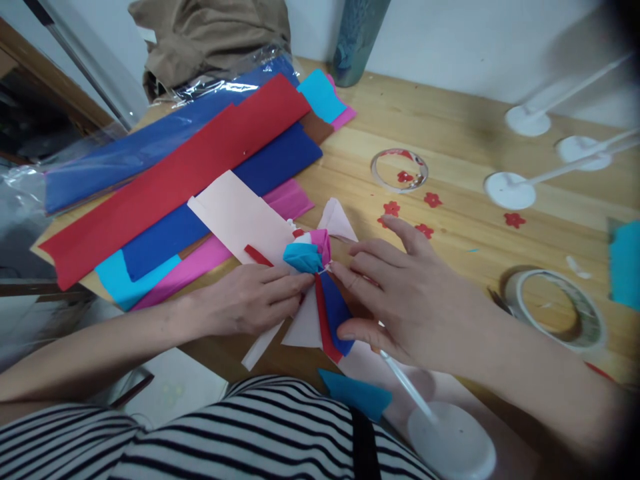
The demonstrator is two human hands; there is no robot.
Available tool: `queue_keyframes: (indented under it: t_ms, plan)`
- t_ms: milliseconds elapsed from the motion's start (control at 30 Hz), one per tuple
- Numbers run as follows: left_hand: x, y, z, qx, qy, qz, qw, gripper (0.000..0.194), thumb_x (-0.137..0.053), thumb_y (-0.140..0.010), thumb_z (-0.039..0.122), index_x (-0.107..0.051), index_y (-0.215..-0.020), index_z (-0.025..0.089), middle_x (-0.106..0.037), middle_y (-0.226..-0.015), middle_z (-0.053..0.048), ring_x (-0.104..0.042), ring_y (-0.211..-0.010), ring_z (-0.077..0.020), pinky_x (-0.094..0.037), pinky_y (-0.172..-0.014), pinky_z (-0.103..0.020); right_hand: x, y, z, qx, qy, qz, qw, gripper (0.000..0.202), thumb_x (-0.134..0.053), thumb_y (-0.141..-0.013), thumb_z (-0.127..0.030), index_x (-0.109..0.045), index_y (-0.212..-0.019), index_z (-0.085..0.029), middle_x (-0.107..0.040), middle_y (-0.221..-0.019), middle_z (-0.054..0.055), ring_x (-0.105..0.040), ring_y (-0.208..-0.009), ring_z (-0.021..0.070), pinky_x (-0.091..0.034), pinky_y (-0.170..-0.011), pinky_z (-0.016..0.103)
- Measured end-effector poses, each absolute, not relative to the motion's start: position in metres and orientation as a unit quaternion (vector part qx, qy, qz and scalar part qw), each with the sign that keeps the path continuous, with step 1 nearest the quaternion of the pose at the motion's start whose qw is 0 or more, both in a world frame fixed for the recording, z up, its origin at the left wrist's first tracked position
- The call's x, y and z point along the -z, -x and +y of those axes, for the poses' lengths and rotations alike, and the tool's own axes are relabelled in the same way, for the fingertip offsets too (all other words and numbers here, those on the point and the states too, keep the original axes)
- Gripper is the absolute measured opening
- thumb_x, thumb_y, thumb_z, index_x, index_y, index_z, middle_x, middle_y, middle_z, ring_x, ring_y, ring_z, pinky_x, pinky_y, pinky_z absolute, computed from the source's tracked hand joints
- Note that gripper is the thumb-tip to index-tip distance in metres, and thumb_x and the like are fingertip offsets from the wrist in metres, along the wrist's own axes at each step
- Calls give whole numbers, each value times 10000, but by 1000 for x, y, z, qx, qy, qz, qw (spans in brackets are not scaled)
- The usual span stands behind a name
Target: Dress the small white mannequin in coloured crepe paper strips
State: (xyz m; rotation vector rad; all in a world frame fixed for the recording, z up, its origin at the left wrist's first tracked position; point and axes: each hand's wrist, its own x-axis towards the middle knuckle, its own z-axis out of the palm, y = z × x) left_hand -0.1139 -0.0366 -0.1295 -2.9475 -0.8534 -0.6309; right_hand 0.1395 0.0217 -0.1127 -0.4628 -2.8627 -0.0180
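Observation:
A small folded paper piece in light blue and pink [303, 256] is in the middle of the table, with a thin white tie at its lower end. My left hand [257, 297] is closed, its fingertips pressed on the piece's lower edge. My right hand [395, 293] has its fingers spread, the index fingertip touching near the tie. Below the tie, red and blue paper strips [339, 310] fan out beside pale pink paper. A white stick with a round base [453, 440] runs up under my right palm, which hides its upper part.
Long red [175, 177] and blue crepe paper sheets lie at the left, with a plastic-wrapped pack behind. A tape roll [555, 310], a clear ring [399, 170] and red paper flowers [425, 231] lie rightward. White stands [510, 190] and a vase [357, 43] stand behind.

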Motion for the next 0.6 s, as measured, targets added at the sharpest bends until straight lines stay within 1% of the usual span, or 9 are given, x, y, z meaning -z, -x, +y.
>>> queue_keyframes:
  t_ms: [167,233,333,433,500,600]
  plan:
    - [128,113,-34,216,938,-270,-20,346,-402,-1059,111,-662,-832,128,-789,-1064,-103,-718,-872,-157,-598,-688,-262,111,-139,19,-1,162,-980,116,753,-175,-1085,-518,-751,-1102,-34,-732,-888,183,-643,-1028,346,-401,-1061,663]
    - [128,114,-33,226,935,-272,-26,328,-408,-1057,110,-649,-836,130,-787,-1030,-108,-715,-862,-158,-598,-682,-257,110,-138,18,-2,160,-981,111,761,-174,-1085,-520,-747,-1117,-21,-737,-912,191,-642,-1027,346,-396,-1068,670]
    - [128,115,-32,244,931,-270,-14,306,-399,-1068,138,-642,-882,148,-772,-939,-86,-703,-817,-144,-594,-679,-245,109,-138,18,-10,155,-982,107,758,-185,-1083,-534,-753,-1106,-32,-748,-933,188,-640,-1024,341,-386,-1083,679]
    - [130,117,-34,231,927,-296,6,264,-400,-1066,151,-646,-971,166,-742,-881,-45,-689,-772,-124,-577,-666,-222,108,-137,18,-18,153,-983,102,741,-215,-1084,-539,-758,-1090,-34,-750,-922,178,-638,-1037,341,-386,-1085,688]
    - [134,117,-36,218,919,-328,10,264,-391,-1068,167,-648,-1008,184,-731,-879,-31,-686,-761,-119,-558,-652,-215,108,-137,17,-16,155,-982,102,743,-213,-1084,-541,-760,-1083,-37,-750,-923,176,-636,-1052,340,-393,-1087,685]
    - [140,117,-40,214,905,-368,-7,308,-354,-1074,201,-656,-1012,211,-727,-911,-37,-693,-795,-137,-544,-659,-237,107,-135,17,-8,158,-983,95,749,-193,-1087,-532,-765,-1058,-48,-751,-919,172,-640,-1046,331,-411,-1087,672]
